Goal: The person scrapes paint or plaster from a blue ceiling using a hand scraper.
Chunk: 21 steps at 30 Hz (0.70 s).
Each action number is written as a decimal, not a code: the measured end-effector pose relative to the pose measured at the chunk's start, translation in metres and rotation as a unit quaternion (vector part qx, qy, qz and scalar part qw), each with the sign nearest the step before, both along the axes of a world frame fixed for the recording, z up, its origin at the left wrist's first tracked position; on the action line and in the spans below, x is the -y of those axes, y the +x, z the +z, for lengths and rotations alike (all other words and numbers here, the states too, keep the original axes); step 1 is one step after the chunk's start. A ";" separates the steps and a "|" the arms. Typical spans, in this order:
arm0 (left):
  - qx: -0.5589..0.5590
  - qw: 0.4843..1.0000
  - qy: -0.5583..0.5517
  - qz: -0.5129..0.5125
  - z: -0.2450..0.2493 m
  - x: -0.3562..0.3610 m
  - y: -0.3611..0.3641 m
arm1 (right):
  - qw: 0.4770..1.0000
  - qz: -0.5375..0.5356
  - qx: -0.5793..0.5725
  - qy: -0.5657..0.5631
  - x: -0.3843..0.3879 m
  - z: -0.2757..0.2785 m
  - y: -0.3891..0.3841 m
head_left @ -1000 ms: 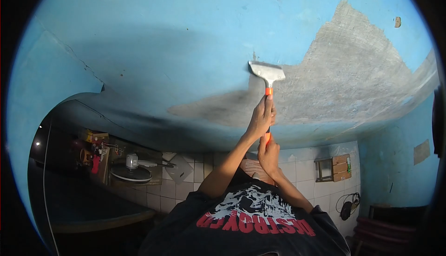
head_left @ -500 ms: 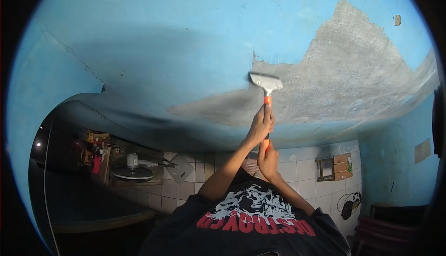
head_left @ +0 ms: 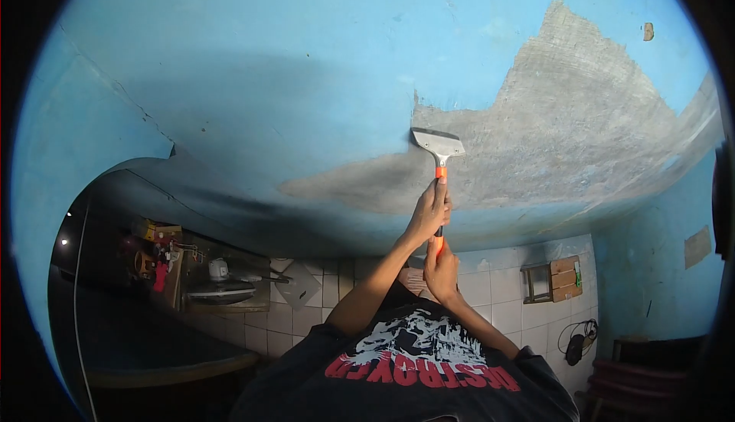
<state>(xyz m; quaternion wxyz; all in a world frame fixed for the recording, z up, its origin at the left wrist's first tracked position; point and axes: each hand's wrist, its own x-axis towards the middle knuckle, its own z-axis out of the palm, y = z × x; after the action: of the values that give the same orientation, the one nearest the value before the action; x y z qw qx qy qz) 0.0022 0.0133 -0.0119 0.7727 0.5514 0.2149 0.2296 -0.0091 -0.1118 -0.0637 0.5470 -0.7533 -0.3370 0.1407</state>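
Blue-painted ceiling (head_left: 268, 55) overhead, with a wide bare grey patch (head_left: 582, 116) stripped of paint toward the right. Below it, white tiled wall (head_left: 498, 292). Dim shelf (head_left: 218, 292) at left, cluttered with a fan and small items too dark to name. Small wooden box (head_left: 564, 276) fixed to the tiles at right, dark cables (head_left: 576, 342) lower down. Black printed shirt (head_left: 413, 361) along the bottom edge of view.

Metal-bladed scraper (head_left: 437, 146) raised to the ceiling, blade against the surface at the border between blue paint and grey patch, orange handle (head_left: 441, 172) pointing down. Upper grip: left hand (head_left: 430, 211), clenched around the handle just under the blade neck. Lower grip: right hand (head_left: 441, 265), wrapped tight around the handle's end, directly beneath the left. Both arms stretched upward.
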 end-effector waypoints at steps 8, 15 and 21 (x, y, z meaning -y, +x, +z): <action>0.035 0.998 0.051 0.008 0.024 -0.009 0.002 | 1.000 0.002 0.021 0.015 -0.012 0.009 0.007; -0.029 1.000 -0.004 0.003 -0.003 -0.004 -0.004 | 1.000 -0.001 -0.011 -0.026 0.006 0.014 -0.007; 0.009 0.999 0.007 0.031 -0.022 0.007 -0.002 | 0.998 0.018 -0.053 -0.017 0.005 -0.027 0.003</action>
<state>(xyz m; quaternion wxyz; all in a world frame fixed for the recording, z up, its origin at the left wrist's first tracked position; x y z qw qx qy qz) -0.0002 0.0059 -0.0340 0.7632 0.5478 0.2231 0.2601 -0.0066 -0.1171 -0.0907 0.5486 -0.7478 -0.3185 0.1960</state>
